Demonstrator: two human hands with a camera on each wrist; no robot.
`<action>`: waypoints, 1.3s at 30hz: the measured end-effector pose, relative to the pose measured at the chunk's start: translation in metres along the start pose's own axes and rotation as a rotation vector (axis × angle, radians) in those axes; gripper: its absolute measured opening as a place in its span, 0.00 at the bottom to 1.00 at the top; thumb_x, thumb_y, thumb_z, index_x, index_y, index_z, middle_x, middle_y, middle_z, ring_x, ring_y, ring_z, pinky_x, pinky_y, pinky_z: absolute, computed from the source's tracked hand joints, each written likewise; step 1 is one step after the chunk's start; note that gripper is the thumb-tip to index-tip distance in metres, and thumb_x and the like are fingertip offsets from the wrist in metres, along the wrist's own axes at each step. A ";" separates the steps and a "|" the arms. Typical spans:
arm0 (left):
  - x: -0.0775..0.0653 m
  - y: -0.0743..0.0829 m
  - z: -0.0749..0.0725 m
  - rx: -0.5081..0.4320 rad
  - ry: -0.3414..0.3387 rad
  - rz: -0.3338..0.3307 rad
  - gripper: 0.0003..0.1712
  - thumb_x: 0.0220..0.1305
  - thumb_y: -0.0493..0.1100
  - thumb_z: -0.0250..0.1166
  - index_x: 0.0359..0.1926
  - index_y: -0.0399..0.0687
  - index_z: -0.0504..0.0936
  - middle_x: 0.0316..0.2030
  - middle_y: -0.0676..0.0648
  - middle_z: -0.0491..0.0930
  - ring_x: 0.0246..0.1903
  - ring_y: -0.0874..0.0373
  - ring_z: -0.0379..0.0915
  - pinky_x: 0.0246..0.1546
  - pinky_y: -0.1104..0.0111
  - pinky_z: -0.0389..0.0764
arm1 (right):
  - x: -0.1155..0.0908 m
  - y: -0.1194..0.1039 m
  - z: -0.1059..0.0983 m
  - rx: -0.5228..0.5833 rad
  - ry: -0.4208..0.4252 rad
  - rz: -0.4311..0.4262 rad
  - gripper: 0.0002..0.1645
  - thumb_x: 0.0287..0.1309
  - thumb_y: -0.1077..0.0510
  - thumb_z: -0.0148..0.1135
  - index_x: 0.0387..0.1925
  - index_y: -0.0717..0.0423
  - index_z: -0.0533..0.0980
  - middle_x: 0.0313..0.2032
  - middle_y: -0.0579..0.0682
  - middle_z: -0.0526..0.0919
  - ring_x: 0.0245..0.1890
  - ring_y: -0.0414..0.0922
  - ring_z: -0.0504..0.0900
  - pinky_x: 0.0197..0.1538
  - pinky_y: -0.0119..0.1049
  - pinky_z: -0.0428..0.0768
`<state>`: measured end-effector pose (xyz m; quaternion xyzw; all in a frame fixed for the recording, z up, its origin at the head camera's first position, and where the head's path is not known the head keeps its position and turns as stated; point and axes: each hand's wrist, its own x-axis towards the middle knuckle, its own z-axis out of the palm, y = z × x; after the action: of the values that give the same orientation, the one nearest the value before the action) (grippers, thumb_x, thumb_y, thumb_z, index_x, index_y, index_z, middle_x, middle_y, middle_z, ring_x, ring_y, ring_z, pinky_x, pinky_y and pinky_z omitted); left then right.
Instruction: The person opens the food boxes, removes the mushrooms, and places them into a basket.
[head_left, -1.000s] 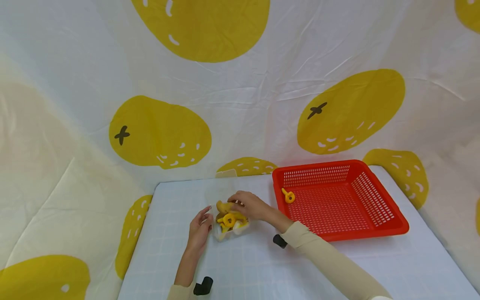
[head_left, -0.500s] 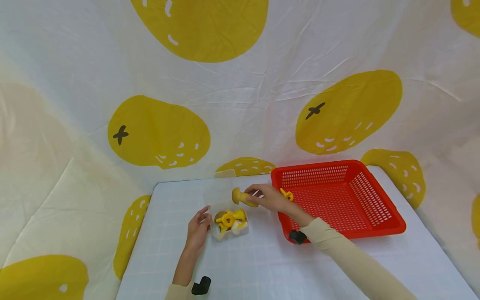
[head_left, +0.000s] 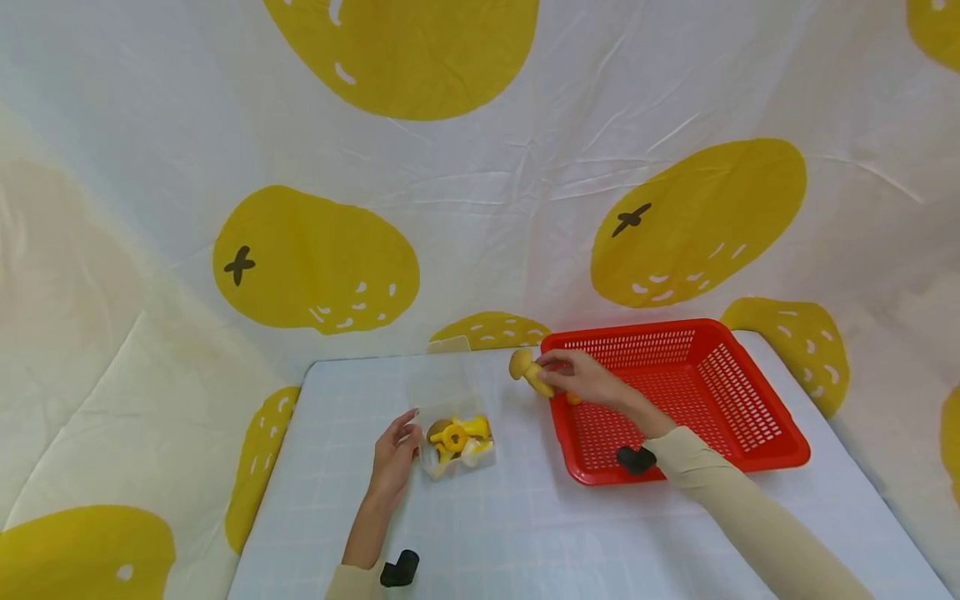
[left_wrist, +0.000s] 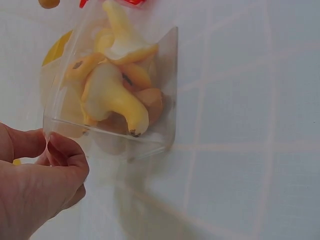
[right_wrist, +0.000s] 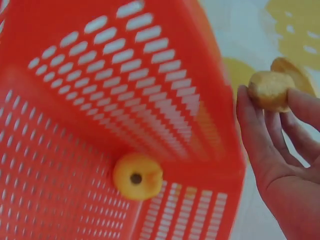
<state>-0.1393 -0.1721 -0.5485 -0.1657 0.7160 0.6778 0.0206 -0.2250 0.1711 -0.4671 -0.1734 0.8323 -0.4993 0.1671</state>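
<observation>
My right hand (head_left: pixel 585 379) holds a tan mushroom (head_left: pixel 521 363) by its stem, just outside the left rim of the red basket (head_left: pixel 720 408). In the right wrist view the thumb and fingers pinch the mushroom (right_wrist: pixel 272 91), stem end towards the camera. My left hand (head_left: pixel 395 454) is at the left side of a clear plastic box (head_left: pixel 483 461). Up close, thumb and forefinger pinch the box's edge at a corner. Inside the box lie several yellow mushrooms (left_wrist: pixel 112 95) and a yellow ring-shaped piece (head_left: pixel 454 437), heaped together.
A yellow-orange round piece with a dark hole (right_wrist: pixel 135 177) lies in a corner of the basket. The box's clear lid (head_left: pixel 438 375) stands raised at its back. A white cloth with yellow fruit prints (head_left: pixel 322 258) hangs behind the table (head_left: pixel 337 417).
My right hand has lifted the mushroom out of the box and moved right, up to the basket's rim. The left hand has stayed at the box.
</observation>
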 end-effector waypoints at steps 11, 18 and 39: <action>0.000 0.000 -0.001 0.007 -0.013 0.010 0.25 0.77 0.36 0.56 0.72 0.39 0.70 0.52 0.37 0.73 0.44 0.46 0.70 0.44 0.69 0.78 | -0.013 0.021 -0.039 0.029 -0.010 0.035 0.25 0.75 0.56 0.59 0.65 0.68 0.73 0.57 0.63 0.79 0.54 0.55 0.81 0.59 0.50 0.80; 0.000 -0.001 -0.001 0.006 -0.007 0.010 0.25 0.77 0.36 0.57 0.72 0.41 0.71 0.53 0.36 0.74 0.43 0.47 0.71 0.44 0.69 0.78 | -0.017 0.037 -0.059 0.061 -0.042 0.074 0.25 0.75 0.58 0.58 0.65 0.72 0.70 0.56 0.66 0.78 0.52 0.56 0.81 0.60 0.54 0.78; 0.000 -0.002 0.001 -0.014 0.014 0.004 0.24 0.76 0.36 0.58 0.71 0.39 0.73 0.51 0.38 0.75 0.44 0.46 0.71 0.40 0.73 0.77 | -0.011 0.090 -0.073 -0.021 -0.093 0.209 0.17 0.74 0.67 0.54 0.55 0.80 0.71 0.47 0.67 0.79 0.45 0.54 0.84 0.50 0.49 0.85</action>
<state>-0.1386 -0.1712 -0.5502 -0.1693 0.7116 0.6818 0.0129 -0.2589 0.2724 -0.5135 -0.1103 0.8425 -0.4617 0.2546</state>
